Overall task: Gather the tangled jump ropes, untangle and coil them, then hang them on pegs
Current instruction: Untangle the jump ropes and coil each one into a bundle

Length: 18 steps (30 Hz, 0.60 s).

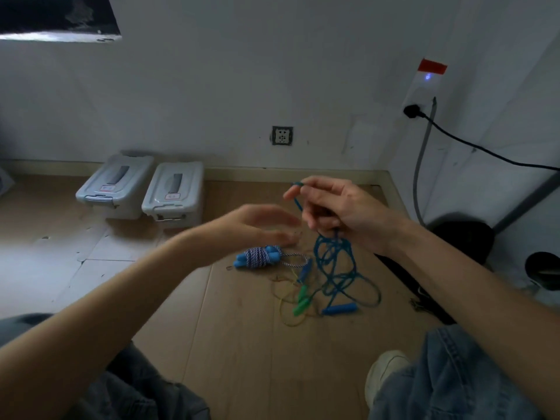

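My right hand (pixel 336 207) is raised over the floor and holds a blue jump rope (pixel 336 265); the cord loops over the forefinger and runs down through the curled fingers. Below it the cord hangs in tangled loops, and one blue handle (pixel 339 308) lies on the floor. My left hand (pixel 257 225) is blurred, fingers relaxed, just left of the right hand and holding nothing. A coiled striped rope with blue handles (pixel 257 258) lies on the floor beneath it. A thin yellow rope (pixel 288 313) with green handles (pixel 301 300) lies mixed in with the blue loops.
Two grey lidded storage boxes (pixel 145 189) stand against the back wall. A wall socket (pixel 282 135) sits above the skirting. A black cable (pixel 485 148) runs from a plug on the right wall. Dark objects (pixel 466 237) stand at the right. My knees and a white shoe (pixel 385 374) are at the bottom.
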{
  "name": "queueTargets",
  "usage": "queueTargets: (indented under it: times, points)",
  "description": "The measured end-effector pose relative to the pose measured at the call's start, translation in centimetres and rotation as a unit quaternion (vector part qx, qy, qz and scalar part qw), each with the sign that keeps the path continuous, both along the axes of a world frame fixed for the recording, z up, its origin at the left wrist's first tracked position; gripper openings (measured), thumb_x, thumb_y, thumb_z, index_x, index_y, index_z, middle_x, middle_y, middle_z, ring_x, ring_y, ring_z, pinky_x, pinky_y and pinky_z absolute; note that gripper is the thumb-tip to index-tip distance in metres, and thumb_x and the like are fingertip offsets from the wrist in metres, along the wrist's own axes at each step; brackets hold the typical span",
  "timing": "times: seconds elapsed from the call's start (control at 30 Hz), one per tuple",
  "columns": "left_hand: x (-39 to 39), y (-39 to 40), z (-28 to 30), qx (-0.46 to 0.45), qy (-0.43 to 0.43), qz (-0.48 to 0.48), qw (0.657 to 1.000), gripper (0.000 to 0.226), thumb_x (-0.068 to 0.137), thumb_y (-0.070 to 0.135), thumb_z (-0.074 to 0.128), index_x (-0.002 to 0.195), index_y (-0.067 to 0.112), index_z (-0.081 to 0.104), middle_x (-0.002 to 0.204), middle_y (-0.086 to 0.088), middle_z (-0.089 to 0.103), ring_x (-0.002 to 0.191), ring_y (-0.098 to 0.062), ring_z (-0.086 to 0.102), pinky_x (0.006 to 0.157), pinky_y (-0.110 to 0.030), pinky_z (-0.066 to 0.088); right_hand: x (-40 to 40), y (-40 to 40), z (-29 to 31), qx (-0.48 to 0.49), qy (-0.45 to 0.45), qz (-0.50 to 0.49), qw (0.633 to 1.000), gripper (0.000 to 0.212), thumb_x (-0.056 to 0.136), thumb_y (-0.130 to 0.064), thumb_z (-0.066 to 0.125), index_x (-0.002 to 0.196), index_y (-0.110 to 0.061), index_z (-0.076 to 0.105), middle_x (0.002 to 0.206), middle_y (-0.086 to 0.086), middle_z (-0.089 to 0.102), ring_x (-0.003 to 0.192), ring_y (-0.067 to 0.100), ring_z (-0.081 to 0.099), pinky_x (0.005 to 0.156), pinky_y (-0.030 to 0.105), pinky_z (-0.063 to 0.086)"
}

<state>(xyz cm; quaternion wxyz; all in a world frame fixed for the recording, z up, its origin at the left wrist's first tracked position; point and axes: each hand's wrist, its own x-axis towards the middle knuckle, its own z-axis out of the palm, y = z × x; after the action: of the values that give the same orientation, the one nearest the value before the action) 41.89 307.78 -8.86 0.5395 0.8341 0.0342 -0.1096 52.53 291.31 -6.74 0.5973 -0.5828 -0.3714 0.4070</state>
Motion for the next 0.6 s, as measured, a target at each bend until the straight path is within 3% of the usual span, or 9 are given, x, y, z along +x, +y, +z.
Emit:
queueTargets:
  times: [0.1,0.2,0.27,0.37,0.43,0.5,0.6]
  points:
    - [0.6,-2.0,-2.5,0.024,-0.02,0.003,0.999,0.024,0.081,0.014,0.068,0.104,0.012,0.062,0.098,0.003,0.066,0.088,-0.001,0.06,0.081,-0.012,0.047,0.5,0.0,1.5,0.076,0.112,0.031,0.99,0.024,0.089,-0.021,0.048,0.104,-0.011,0.064,0.056,0.001,0.052,0.037,0.001,0.027,0.035,0.013,0.026]
    - [0.9,-2.2,-4.2,-0.037,0.021,0.053,0.998,0.054,0.075,0.023,0.072,0.122,0.016,0.047,0.118,-0.001,0.057,0.107,-0.013,0.057,0.094,-0.031,0.047,0.5,-0.5,1.8,0.065,0.147,0.074,0.984,0.03,0.091,-0.019,0.046,0.116,-0.011,0.06,0.059,0.0,0.05,0.037,-0.001,0.027,0.034,0.012,0.027]
    - [1.0,-2.2,-4.9,-0.091,0.067,0.058,0.992,0.061,0.074,0.03,0.072,0.128,0.019,0.045,0.121,-0.003,0.058,0.111,-0.017,0.057,0.095,-0.035,0.047,0.1,-0.5,1.6,0.047,0.153,0.084,0.984,0.032,0.091,-0.018,0.045,0.119,-0.012,0.059,0.061,-0.001,0.05,0.038,-0.001,0.027,0.034,0.011,0.025]
    - [1.0,-3.0,-5.7,-0.074,0.086,0.083,0.99,0.021,0.087,0.021,0.06,0.107,0.012,0.059,0.099,-0.005,0.066,0.084,-0.012,0.066,0.076,-0.023,0.055,0.4,-0.6,1.6,0.044,0.157,0.08,0.983,0.033,0.092,-0.018,0.045,0.121,-0.014,0.059,0.063,-0.001,0.051,0.039,-0.001,0.027,0.033,0.011,0.022]
    - [1.2,-2.6,-5.2,-0.105,0.099,0.172,0.974,0.014,0.092,0.018,0.052,0.095,0.007,0.06,0.084,-0.007,0.064,0.066,-0.015,0.065,0.069,-0.026,0.057,1.2,-1.2,1.5,-0.036,0.094,0.04,0.994,0.032,0.094,-0.016,0.045,0.122,-0.018,0.059,0.063,-0.001,0.052,0.037,0.0,0.027,0.033,0.012,0.024]
    - [1.3,-0.6,-4.0,-0.137,0.086,0.252,0.954,0.022,0.095,0.02,0.046,0.083,0.007,0.06,0.073,-0.004,0.061,0.059,-0.012,0.061,0.062,-0.023,0.054,1.9,-1.9,0.7,-0.198,-0.056,-0.024,0.978,0.031,0.097,-0.012,0.042,0.124,-0.018,0.056,0.061,-0.001,0.052,0.036,0.001,0.03,0.034,0.015,0.027]
    - [1.0,1.9,-1.4,-0.226,0.06,0.267,0.935,0.031,0.096,0.026,0.04,0.07,0.013,0.051,0.047,0.006,0.045,0.043,-0.008,0.044,0.051,-0.018,0.042,2.2,-2.2,-1.3,-0.366,-0.304,-0.074,0.876,0.028,0.097,-0.014,0.042,0.124,-0.016,0.051,0.061,-0.003,0.057,0.033,0.001,0.038,0.04,0.021,0.033]
